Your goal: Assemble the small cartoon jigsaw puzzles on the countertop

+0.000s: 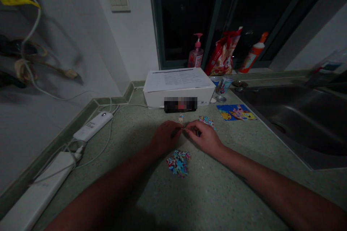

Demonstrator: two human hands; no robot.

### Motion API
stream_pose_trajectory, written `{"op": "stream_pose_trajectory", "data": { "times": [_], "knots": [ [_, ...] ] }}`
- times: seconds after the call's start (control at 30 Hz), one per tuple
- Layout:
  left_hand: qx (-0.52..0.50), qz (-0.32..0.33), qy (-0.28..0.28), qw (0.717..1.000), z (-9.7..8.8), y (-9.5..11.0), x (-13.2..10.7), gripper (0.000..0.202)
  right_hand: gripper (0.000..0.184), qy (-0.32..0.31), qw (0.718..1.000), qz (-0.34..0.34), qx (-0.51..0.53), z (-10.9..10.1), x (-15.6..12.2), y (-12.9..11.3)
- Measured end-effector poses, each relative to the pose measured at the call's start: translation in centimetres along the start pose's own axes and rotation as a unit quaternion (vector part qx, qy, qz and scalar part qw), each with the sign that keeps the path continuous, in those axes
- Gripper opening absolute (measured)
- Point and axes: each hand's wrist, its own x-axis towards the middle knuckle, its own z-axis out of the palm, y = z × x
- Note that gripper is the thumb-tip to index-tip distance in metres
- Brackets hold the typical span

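jigsaw piece (pixel 184 127): pinched between both hands
left hand (pixel 166 137): narrow, on the piece
right hand (pixel 203 138): narrow, on the piece

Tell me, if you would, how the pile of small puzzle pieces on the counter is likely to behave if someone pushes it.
The pile of small puzzle pieces looks loose, so a push would probably spread it rather than slide it as one lump. The pieces look thin and light, so they should shift easily. Lying flat on the speckled counter, single pieces may be a little fiddly to lift.
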Motion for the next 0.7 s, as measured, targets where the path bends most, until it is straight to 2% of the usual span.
{"op": "stream_pose_trajectory", "data": {
  "times": [0.5, 0.7],
  "knots": [
    [-0.036, 0.015, 0.041, 0.998, -0.4, 0.15, -0.09, 0.01, 0.01, 0.003, 0.999, -0.03, -0.01, -0.68, 0.17, -0.38],
    [-0.051, 0.034, 0.052, 0.997, -0.33, 0.11, 0.02, 0.008, 0.009, 0.012, 1.0, -0.021, -0.009, -0.5, 0.09, -0.18]
  ]
}}
